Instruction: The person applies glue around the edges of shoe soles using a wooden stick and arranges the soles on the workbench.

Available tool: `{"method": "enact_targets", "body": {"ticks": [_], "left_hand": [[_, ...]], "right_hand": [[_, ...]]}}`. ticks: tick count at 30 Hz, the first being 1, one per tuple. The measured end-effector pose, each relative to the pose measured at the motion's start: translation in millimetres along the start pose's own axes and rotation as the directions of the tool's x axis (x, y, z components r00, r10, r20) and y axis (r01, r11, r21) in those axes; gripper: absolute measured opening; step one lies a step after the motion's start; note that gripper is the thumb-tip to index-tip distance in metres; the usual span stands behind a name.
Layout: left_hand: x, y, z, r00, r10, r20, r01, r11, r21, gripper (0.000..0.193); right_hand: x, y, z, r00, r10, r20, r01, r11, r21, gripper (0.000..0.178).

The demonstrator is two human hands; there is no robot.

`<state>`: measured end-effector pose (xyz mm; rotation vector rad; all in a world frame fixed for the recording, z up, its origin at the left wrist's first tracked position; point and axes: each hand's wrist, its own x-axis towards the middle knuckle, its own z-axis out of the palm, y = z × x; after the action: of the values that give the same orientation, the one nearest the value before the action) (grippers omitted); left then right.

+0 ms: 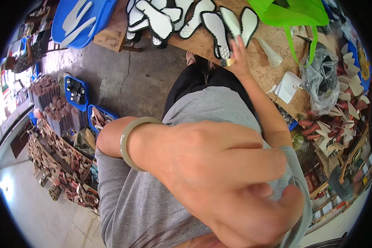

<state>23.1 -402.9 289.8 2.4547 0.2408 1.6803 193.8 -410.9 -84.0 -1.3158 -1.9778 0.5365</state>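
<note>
My left hand [219, 177] fills the foreground, close to the camera, with a pale bangle [130, 142] round its wrist. Its fingers are curled in, slightly blurred, and the palm side is hidden, so I cannot make out anything inside. Farther off, my right hand [241, 62] reaches over the workbench. Its fingertips touch the lower end of a white shoe insole [230, 20]. A small brush [227, 62] with a dark tip and a yellowish part sticks out at its thumb side. Black-edged white insoles [214, 28] lie directly beside this hand.
More insoles [155, 20] are heaped along the bench [260, 66]. A blue basin [62, 25] stands at the far left. A translucent funnel-shaped piece [272, 53], white paper [288, 87], a green bag [293, 14] and clear plastic [322, 82] lie rightward. Shoe parts [62, 165] crowd the left floor.
</note>
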Motion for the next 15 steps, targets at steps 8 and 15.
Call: {"method": "enact_targets", "body": {"ticks": [8, 15], "left_hand": [[-14, 32, 14, 0.852, -0.475, -0.218, 0.429, 0.874, -0.229, 0.042], [-67, 8, -12, 0.941, -0.302, -0.155, 0.247, 0.922, -0.3, 0.052]], "right_hand": [[10, -15, 20, 0.997, -0.048, 0.061, 0.05, 0.998, -0.025, 0.054], [16, -21, 19, 0.995, -0.049, 0.092, 0.057, 0.995, -0.083, 0.053]]}}
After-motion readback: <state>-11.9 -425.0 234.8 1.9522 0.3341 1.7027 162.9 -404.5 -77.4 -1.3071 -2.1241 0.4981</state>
